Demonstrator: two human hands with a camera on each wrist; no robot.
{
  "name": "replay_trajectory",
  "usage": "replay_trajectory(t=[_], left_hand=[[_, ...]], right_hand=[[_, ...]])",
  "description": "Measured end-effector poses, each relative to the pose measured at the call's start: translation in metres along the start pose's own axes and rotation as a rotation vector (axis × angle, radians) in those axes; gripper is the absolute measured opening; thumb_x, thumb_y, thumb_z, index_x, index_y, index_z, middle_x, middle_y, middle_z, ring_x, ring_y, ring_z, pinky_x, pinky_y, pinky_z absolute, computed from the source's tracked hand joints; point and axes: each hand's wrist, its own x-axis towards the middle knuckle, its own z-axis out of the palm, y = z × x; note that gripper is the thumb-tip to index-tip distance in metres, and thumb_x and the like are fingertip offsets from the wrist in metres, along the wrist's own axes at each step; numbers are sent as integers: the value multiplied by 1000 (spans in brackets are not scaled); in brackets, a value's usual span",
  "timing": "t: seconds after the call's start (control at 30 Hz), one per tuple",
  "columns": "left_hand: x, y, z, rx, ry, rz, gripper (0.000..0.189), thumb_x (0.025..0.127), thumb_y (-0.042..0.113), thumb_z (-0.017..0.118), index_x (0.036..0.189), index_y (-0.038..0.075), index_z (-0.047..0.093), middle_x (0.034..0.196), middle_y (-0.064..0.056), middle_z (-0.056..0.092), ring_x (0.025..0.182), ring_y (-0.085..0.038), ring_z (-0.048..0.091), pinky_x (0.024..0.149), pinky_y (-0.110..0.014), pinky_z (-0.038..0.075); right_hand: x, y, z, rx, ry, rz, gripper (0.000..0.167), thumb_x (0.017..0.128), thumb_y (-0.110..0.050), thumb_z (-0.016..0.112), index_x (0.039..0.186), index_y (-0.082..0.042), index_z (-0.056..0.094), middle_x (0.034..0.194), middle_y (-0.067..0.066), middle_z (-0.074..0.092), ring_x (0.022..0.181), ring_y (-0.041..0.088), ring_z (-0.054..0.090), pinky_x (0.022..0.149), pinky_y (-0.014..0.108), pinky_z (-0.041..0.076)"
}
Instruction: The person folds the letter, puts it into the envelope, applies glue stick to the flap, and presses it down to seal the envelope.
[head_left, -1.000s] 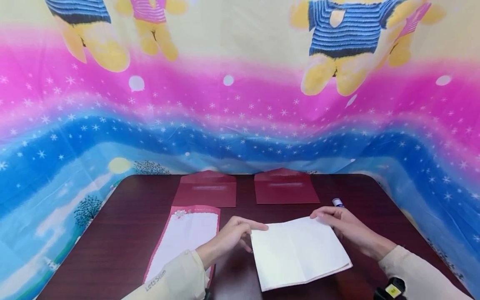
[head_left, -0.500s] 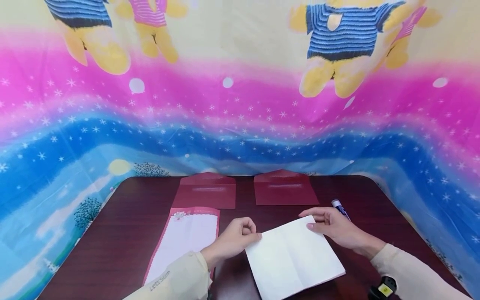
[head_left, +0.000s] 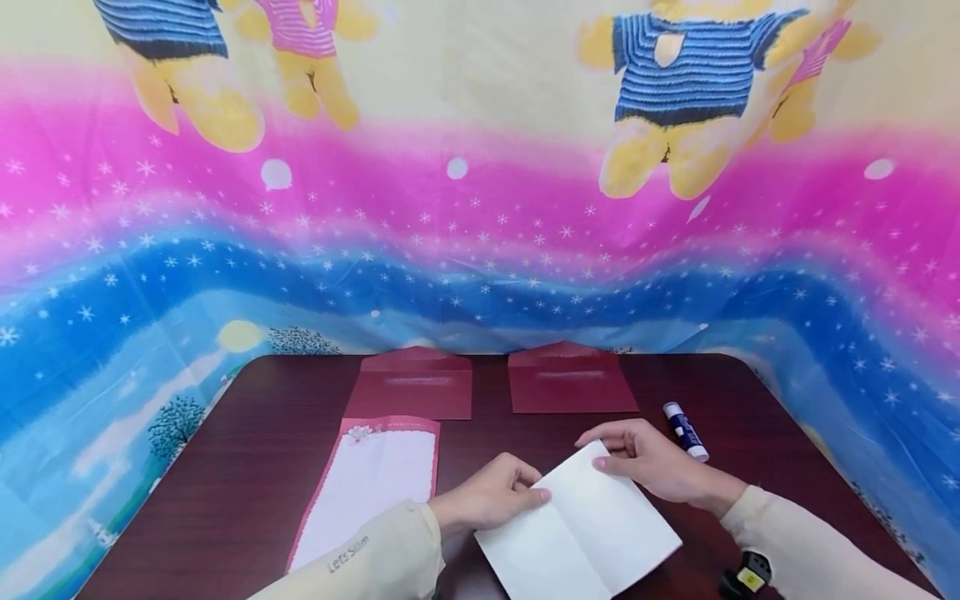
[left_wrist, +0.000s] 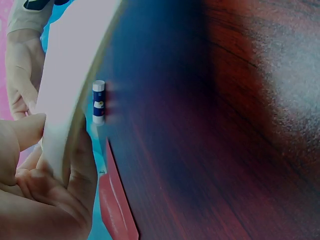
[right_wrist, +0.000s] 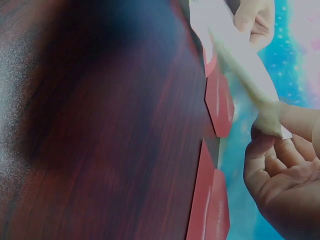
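Note:
A folded sheet of white paper (head_left: 585, 529) with a crease down its middle is held tilted above the table's near side. My left hand (head_left: 491, 493) pinches its upper left edge, thumb on the near face and fingers behind. At the upper right corner, my right hand (head_left: 652, 460) pinches it the same way. In the left wrist view the paper (left_wrist: 75, 60) stands edge-on, curving away from the left hand (left_wrist: 50, 200). The right wrist view shows the right hand's (right_wrist: 292, 175) thumb and fingers gripping the paper's end. What the inner face bears is hidden.
A pink-bordered letter sheet (head_left: 375, 475) lies left of the hands, partly under the left sleeve. Two dark red envelopes (head_left: 412, 396) with raised flaps lie along the table's (head_left: 247, 467) far edge. A glue stick (head_left: 686, 432) lies beyond the right hand.
Both hands have come closer together along the paper's top edge, the right one moving left and uncovering the glue stick. The paper has turned and come lower, towards the body.

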Motion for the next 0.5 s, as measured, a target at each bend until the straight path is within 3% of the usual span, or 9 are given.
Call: replay_trajectory(t=[0.3,0.5], left_hand=[[-3,-2,-3,-97,93,3,12,98,8,61,99,0,71,77,-20,74,58,-14,67,52,-32,58],[-3,-7,-8,-202,167,-11,18,100,9,58,111,-2,66,85,-23,75,66,-21,73,58,-39,61]], right_hand=[[-3,1,-2,-73,118,45,55,104,-19,56,146,12,40,120,28,68,94,14,74,77,33,62],[-5,6,-4,-117,169,72,48,104,-22,57,141,8,51,115,23,72,88,14,74,76,30,60]])
